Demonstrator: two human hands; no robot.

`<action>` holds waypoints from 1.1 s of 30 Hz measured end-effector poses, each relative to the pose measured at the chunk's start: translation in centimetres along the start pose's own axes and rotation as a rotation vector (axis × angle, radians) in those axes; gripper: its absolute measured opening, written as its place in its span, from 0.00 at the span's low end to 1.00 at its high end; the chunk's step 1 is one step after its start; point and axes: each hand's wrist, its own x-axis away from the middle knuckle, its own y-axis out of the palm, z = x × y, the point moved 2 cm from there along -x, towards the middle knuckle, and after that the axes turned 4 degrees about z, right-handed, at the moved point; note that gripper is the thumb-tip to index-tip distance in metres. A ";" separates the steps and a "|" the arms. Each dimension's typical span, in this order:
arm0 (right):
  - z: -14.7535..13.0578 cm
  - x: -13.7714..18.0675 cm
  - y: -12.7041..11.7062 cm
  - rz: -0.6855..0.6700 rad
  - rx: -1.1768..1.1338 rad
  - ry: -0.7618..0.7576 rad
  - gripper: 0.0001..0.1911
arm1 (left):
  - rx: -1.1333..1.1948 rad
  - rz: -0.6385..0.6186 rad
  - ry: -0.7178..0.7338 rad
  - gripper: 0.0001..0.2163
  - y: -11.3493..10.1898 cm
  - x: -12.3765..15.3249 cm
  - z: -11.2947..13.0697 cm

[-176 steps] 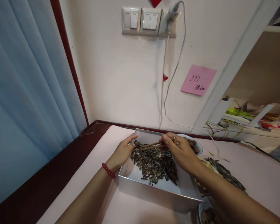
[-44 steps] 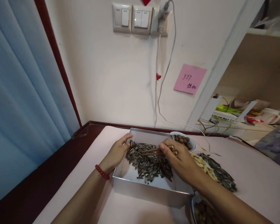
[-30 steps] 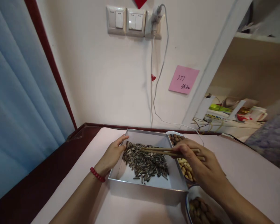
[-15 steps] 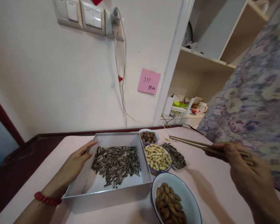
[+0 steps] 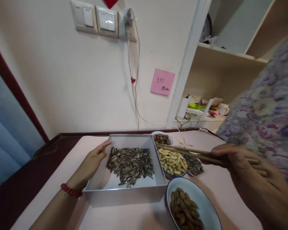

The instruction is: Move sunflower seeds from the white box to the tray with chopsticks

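My left hand (image 5: 92, 163) grips the left wall of a white open box (image 5: 127, 196), thumb over the inside. A spread of striped sunflower seeds (image 5: 132, 163) covers much of the box floor. In my right hand (image 5: 252, 175) is a pair of wooden chopsticks (image 5: 205, 153), pointing left with their tips near the box's right wall. The sticks pass above a bowl of peanuts (image 5: 172, 162). Behind it stands a bowl of round brown nuts (image 5: 162, 139). More sunflower seeds (image 5: 193, 166) lie in a shallow clear tray right of the peanuts.
Nearer me, a blue-rimmed white bowl (image 5: 206, 198) holds almonds (image 5: 184, 206). A pale pink sheet (image 5: 69, 166) covers the table. A white cable (image 5: 156, 123) runs down the wall onto the table's back. Floral cloth (image 5: 266, 105) hangs at the right.
The chopstick tips have moved left, from beyond the seed tray to above the peanuts near the box. The view has shifted left; my left hand stays on the box.
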 end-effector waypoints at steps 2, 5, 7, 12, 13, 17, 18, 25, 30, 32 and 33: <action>-0.4 0.3 1.6 -0.131 0.039 -0.038 0.12 | 0.016 0.002 -0.013 0.23 0.1 0.2 0.3; -0.5 0.7 4.1 -0.308 0.067 -0.026 0.13 | 0.028 0.012 -0.009 0.22 0.1 0.4 0.4; -0.4 0.9 5.6 -0.415 0.051 0.006 0.13 | 0.043 0.008 -0.008 0.23 0.1 0.4 0.2; 0.0 1.3 8.6 -0.542 0.036 0.015 0.15 | 0.068 0.003 -0.006 0.23 0.1 0.5 -0.1; 0.1 1.3 9.1 -0.553 0.034 0.018 0.15 | 0.069 0.007 -0.008 0.22 0.1 0.5 -0.1; 0.6 1.1 11.1 -0.582 0.053 0.024 0.17 | 0.068 0.016 -0.005 0.21 0.1 0.5 0.0; 0.8 1.1 11.5 -0.585 0.074 0.012 0.17 | 0.065 0.013 -0.002 0.21 0.1 0.5 0.0; 1.4 1.3 13.2 -0.605 0.128 -0.038 0.18 | 0.057 -0.007 -0.012 0.21 0.1 0.6 -0.1; 1.4 1.3 12.7 -0.554 0.101 -0.046 0.16 | 0.054 -0.010 -0.015 0.22 0.1 0.5 -0.5; 1.0 1.2 12.0 -0.536 0.062 -0.041 0.16 | 0.053 -0.008 -0.013 0.21 0.1 0.5 -0.5; 0.8 1.1 11.4 -0.518 0.041 -0.033 0.15 | 0.053 -0.009 -0.009 0.21 0.1 0.5 -0.5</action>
